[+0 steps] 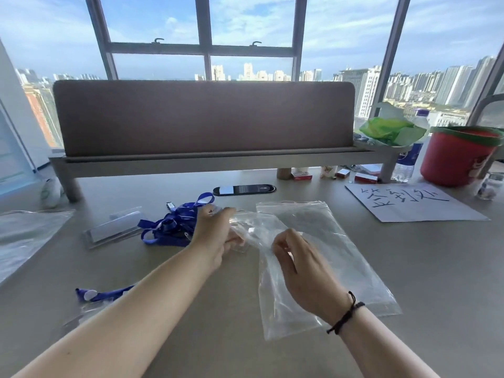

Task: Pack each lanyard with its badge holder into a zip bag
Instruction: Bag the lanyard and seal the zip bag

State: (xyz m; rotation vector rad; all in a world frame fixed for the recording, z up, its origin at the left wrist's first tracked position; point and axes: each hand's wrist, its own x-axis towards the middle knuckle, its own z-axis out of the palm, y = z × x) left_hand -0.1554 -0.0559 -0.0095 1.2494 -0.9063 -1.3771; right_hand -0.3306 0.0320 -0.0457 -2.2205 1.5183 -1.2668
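Observation:
A clear zip bag [275, 301] lies in front of me on the grey table, on top of a second clear zip bag [327, 241]. My left hand [215, 236] grips the near bag's open mouth, with fingers showing through the plastic. My right hand [297, 266] pinches the same bag's upper layer. A tangle of blue lanyards [170, 225] sits just left of my left hand. Clear badge holders [114, 230] lie further left. Another blue lanyard [101, 294] with a clear holder lies under my left forearm.
More clear bags [24, 233] lie at the left edge. A black cable-port cover [244, 189] is set in the table behind the lanyards. A paper sign [411, 203], a red bucket [458, 156], a water bottle [406, 162] and small boxes stand at the right. A padded divider [201, 115] runs across the back.

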